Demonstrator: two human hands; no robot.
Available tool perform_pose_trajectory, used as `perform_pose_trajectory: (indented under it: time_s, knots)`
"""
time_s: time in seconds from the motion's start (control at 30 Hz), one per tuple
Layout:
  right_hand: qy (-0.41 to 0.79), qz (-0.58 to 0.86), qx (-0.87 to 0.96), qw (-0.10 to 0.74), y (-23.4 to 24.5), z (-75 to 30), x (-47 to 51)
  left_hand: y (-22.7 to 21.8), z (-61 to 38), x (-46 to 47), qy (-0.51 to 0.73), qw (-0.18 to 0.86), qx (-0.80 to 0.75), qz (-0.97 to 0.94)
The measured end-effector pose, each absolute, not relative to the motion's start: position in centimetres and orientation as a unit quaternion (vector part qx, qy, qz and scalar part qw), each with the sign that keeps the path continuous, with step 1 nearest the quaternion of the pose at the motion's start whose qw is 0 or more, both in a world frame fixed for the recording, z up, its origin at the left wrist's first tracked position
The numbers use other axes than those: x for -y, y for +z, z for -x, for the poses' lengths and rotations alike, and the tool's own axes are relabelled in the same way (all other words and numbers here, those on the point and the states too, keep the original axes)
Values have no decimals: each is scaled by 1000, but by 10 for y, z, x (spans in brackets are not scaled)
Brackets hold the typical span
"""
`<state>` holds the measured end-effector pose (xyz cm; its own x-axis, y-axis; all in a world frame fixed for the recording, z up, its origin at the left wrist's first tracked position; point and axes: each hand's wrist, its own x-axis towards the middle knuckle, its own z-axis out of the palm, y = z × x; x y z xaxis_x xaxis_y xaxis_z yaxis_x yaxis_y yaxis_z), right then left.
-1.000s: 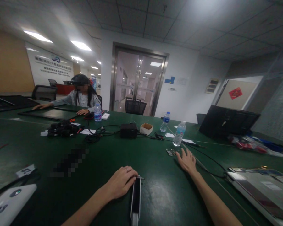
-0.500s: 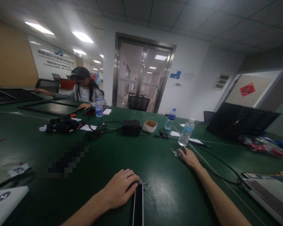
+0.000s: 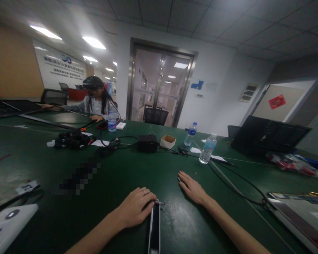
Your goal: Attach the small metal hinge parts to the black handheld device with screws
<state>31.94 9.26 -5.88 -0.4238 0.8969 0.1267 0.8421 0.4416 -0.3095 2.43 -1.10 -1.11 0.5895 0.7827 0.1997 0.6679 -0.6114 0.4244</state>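
Near the lower middle, my left hand (image 3: 137,208), with a ring on one finger, is closed at the far end of a long, narrow dark bar with silver edges (image 3: 155,229). Its thumb lies along the bar's side, and a small metal bit (image 3: 161,203) sticks out at that end. My right hand (image 3: 192,188) is low over the green table to the right of the bar, palm down. A small dark and silvery metal piece (image 3: 178,179) shows at its fingertips; the rest is covered by the fingers.
Water bottles (image 3: 208,150) stand beyond my right hand, near an open small box (image 3: 168,141) and a black box (image 3: 147,143). Cables (image 3: 238,176) cross the right side. A flat panel (image 3: 296,218) lies at right. Across the table, a person (image 3: 95,97) handles a frame.
My right hand has moved left and nearer, away from the bottle. The metal pieces beside its fingers have left their former spot. My left hand stays at the bar's end. The other person's frame has tilted.
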Motion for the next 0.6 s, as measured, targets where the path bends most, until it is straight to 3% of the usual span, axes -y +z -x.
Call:
perform_pose_trajectory:
  time_s: [0.2, 0.33, 0.47, 0.6]
  knots:
    - [129, 446, 871, 163, -53, -301, -25, -13, -23, 13, 183, 142, -412, -881]
    - [68, 564, 794, 215, -56, -322, -64, -14, -22, 13, 180, 154, -420, -876]
    - [70, 696, 697, 159, -63, -336, -112, -18, -21, 10, 179, 165, -411, -879]
    - [114, 632, 748, 169, -65, -326, -112, -21, -21, 7, 179, 173, -403, -881]
